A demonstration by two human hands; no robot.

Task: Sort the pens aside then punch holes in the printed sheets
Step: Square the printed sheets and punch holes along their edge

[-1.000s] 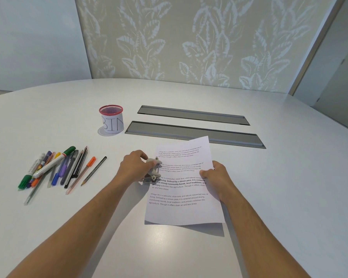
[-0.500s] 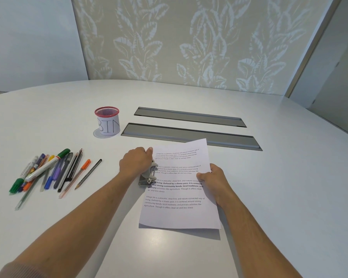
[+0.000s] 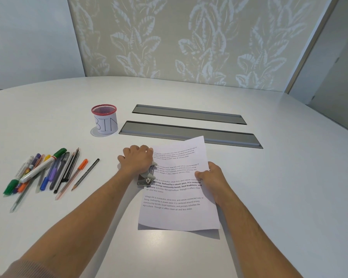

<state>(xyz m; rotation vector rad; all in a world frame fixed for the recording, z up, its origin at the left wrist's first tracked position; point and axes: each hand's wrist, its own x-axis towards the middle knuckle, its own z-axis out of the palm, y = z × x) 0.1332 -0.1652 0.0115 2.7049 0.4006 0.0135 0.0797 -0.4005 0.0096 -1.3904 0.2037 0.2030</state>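
The printed sheets (image 3: 177, 199), white with black paragraphs, lie in front of me on the white table (image 3: 269, 197). Their left edge sits in a grey metal hole punch (image 3: 147, 176). My left hand (image 3: 136, 160) lies palm down on top of the punch and covers most of it. My right hand (image 3: 211, 174) pinches the sheets at their right edge, thumb on top. A bunch of pens, markers and pencils (image 3: 46, 172) lies together at the left of the table, apart from the sheets.
A red mesh cup (image 3: 105, 119) with a paper label reading BIN stands behind the pens. Two long grey cable hatches (image 3: 189, 114) are set into the table beyond the sheets; the sheets' far corner overlaps the nearer one. A leaf-patterned wall panel rises behind.
My left hand has shifted from gripping the punch at its side to lying flat over its top. The sheets and my right hand have stayed about where they were.
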